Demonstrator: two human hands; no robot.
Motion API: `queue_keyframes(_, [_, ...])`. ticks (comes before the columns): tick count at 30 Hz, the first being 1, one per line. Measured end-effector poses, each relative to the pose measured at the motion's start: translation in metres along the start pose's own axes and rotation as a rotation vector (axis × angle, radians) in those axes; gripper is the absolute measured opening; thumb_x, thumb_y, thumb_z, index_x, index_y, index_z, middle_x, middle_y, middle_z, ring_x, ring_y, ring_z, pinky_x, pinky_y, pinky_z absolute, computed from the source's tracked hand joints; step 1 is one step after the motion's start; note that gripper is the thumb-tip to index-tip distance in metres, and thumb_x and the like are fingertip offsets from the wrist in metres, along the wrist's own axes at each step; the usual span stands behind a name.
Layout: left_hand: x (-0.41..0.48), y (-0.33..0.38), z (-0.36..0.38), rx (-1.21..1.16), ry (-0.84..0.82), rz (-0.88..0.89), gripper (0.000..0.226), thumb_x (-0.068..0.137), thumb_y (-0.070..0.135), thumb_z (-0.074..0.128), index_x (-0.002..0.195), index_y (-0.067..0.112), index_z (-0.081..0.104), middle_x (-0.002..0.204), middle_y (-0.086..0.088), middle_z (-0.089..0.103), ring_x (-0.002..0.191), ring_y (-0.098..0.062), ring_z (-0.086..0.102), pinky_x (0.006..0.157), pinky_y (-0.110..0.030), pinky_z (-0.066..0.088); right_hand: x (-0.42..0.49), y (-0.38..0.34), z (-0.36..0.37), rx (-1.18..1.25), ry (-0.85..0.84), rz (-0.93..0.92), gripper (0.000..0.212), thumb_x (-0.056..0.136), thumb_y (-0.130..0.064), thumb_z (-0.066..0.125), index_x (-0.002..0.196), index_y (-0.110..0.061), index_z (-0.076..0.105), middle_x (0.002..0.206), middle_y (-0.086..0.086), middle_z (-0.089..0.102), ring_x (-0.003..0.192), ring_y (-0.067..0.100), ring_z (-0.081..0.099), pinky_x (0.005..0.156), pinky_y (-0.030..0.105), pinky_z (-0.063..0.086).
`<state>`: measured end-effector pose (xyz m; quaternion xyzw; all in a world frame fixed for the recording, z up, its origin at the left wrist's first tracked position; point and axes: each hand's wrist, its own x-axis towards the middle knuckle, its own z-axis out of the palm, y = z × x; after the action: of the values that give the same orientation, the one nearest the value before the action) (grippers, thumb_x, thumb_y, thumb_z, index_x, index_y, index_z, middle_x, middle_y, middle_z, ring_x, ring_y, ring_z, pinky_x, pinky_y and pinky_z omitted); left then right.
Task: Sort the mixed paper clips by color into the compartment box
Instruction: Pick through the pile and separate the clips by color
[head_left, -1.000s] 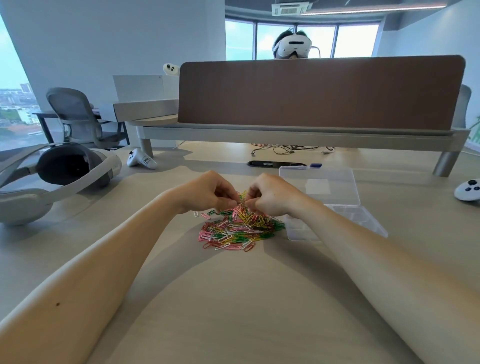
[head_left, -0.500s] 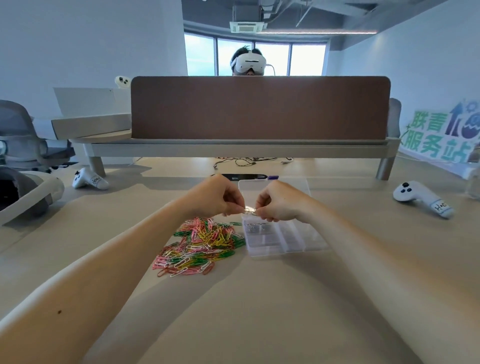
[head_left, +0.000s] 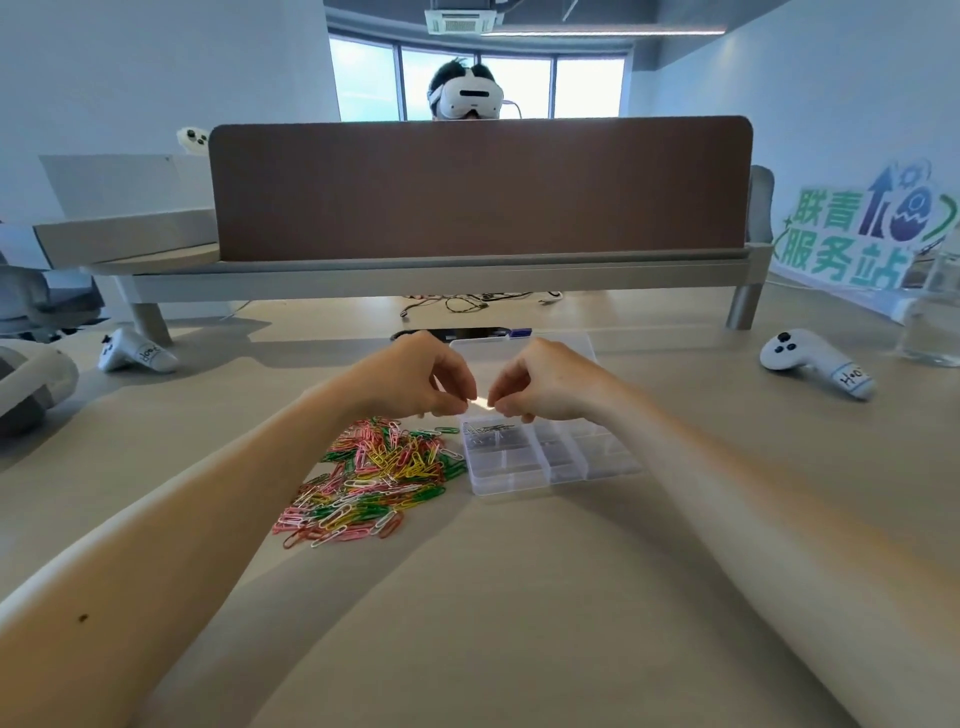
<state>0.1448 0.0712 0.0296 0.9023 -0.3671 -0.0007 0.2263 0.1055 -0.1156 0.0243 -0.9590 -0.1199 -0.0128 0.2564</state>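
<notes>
I hold one pale clip (head_left: 482, 401) pinched between both hands, left hand (head_left: 415, 379) and right hand (head_left: 550, 384) fingertip to fingertip. A second ago they were down in the pile (head_left: 371, 473). Now they hang over the compartment box (head_left: 519, 487), above its far-left cell, where a few silvery clips (head_left: 488, 430) lie, so a drop seems near. Below-left of the grip, the pile is a loose pink, green, yellow and red tangle.
</notes>
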Motion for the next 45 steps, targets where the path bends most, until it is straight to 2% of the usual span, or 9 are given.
queue_keyframes(5, [-0.021, -0.007, -0.018, 0.036, -0.008, -0.049, 0.010, 0.083, 0.013, 0.072, 0.089, 0.021, 0.071, 0.083, 0.008, 0.069, 0.071, -0.004, 0.065, 0.066, -0.017, 0.055, -0.002, -0.020, 0.003, 0.012, -0.044, -0.063, 0.012, 0.088, -0.018, 0.067, 0.099, -0.017, 0.074, 0.081, -0.007, 0.069, 0.070, 0.009, 0.064, 0.067, 0.022, 0.053])
queue_keyframes(8, [-0.045, -0.015, -0.028, 0.057, -0.130, -0.128, 0.009, 0.082, 0.018, 0.073, 0.089, 0.022, 0.071, 0.082, 0.009, 0.071, 0.067, 0.001, 0.064, 0.064, -0.014, 0.053, -0.003, -0.041, 0.014, -0.010, -0.133, -0.130, 0.010, 0.087, -0.023, 0.071, 0.096, -0.020, 0.073, 0.082, -0.009, 0.069, 0.076, 0.009, 0.066, 0.064, 0.020, 0.051])
queue_keyframes(12, [-0.077, -0.026, -0.036, 0.143, -0.211, -0.244, 0.021, 0.076, 0.031, 0.078, 0.095, 0.023, 0.073, 0.083, 0.015, 0.070, 0.071, 0.001, 0.064, 0.065, -0.013, 0.051, -0.002, -0.067, 0.037, -0.098, -0.195, -0.193, 0.022, 0.084, -0.033, 0.073, 0.103, -0.021, 0.074, 0.098, -0.006, 0.068, 0.089, 0.010, 0.062, 0.076, 0.025, 0.053])
queue_keyframes(16, [-0.101, -0.037, -0.034, 0.156, -0.224, -0.329, 0.033, 0.073, 0.040, 0.080, 0.101, 0.026, 0.071, 0.091, 0.015, 0.068, 0.078, -0.006, 0.062, 0.064, -0.018, 0.050, 0.000, -0.086, 0.057, -0.181, -0.194, -0.257, 0.027, 0.083, -0.036, 0.074, 0.103, -0.019, 0.074, 0.095, -0.006, 0.066, 0.088, 0.010, 0.059, 0.071, 0.022, 0.046])
queue_keyframes(20, [-0.112, -0.046, -0.026, 0.108, -0.137, -0.332, 0.019, 0.077, 0.033, 0.078, 0.094, 0.026, 0.073, 0.088, 0.012, 0.068, 0.077, -0.004, 0.059, 0.074, -0.022, 0.050, 0.007, -0.090, 0.066, -0.208, -0.187, -0.265, 0.025, 0.083, -0.031, 0.075, 0.104, -0.017, 0.075, 0.099, -0.003, 0.069, 0.088, 0.012, 0.062, 0.072, 0.023, 0.047])
queue_keyframes(25, [-0.111, -0.050, -0.023, 0.109, -0.071, -0.313, 0.015, 0.079, 0.027, 0.076, 0.093, 0.023, 0.075, 0.083, 0.014, 0.069, 0.069, 0.004, 0.057, 0.069, -0.014, 0.044, 0.012, -0.088, 0.063, -0.197, -0.183, -0.312, 0.014, 0.084, -0.021, 0.074, 0.097, -0.018, 0.078, 0.087, -0.008, 0.064, 0.085, 0.010, 0.059, 0.071, 0.022, 0.045])
queue_keyframes(29, [-0.112, -0.056, -0.023, 0.065, -0.040, -0.307, 0.011, 0.080, 0.022, 0.076, 0.092, 0.022, 0.076, 0.083, 0.011, 0.072, 0.072, 0.000, 0.063, 0.074, -0.019, 0.050, 0.014, -0.082, 0.058, -0.114, -0.183, -0.297, 0.012, 0.083, -0.016, 0.073, 0.094, -0.018, 0.077, 0.084, -0.010, 0.065, 0.083, 0.008, 0.060, 0.075, 0.024, 0.051])
queue_keyframes(39, [-0.116, -0.058, -0.024, -0.025, 0.113, -0.311, 0.014, 0.082, 0.014, 0.073, 0.095, 0.019, 0.073, 0.085, 0.007, 0.073, 0.073, -0.004, 0.068, 0.080, -0.021, 0.056, 0.015, -0.080, 0.060, -0.041, -0.104, -0.302, 0.016, 0.089, -0.016, 0.067, 0.103, -0.017, 0.076, 0.092, -0.007, 0.066, 0.084, 0.007, 0.060, 0.069, 0.018, 0.047])
queue_keyframes(45, [-0.120, -0.059, -0.033, 0.044, 0.092, -0.314, 0.013, 0.079, 0.016, 0.077, 0.089, 0.022, 0.074, 0.084, 0.010, 0.072, 0.074, -0.002, 0.065, 0.080, -0.024, 0.055, 0.016, -0.079, 0.063, -0.048, -0.086, -0.301, 0.016, 0.090, -0.014, 0.067, 0.103, -0.015, 0.075, 0.100, -0.002, 0.069, 0.084, 0.008, 0.060, 0.064, 0.015, 0.045])
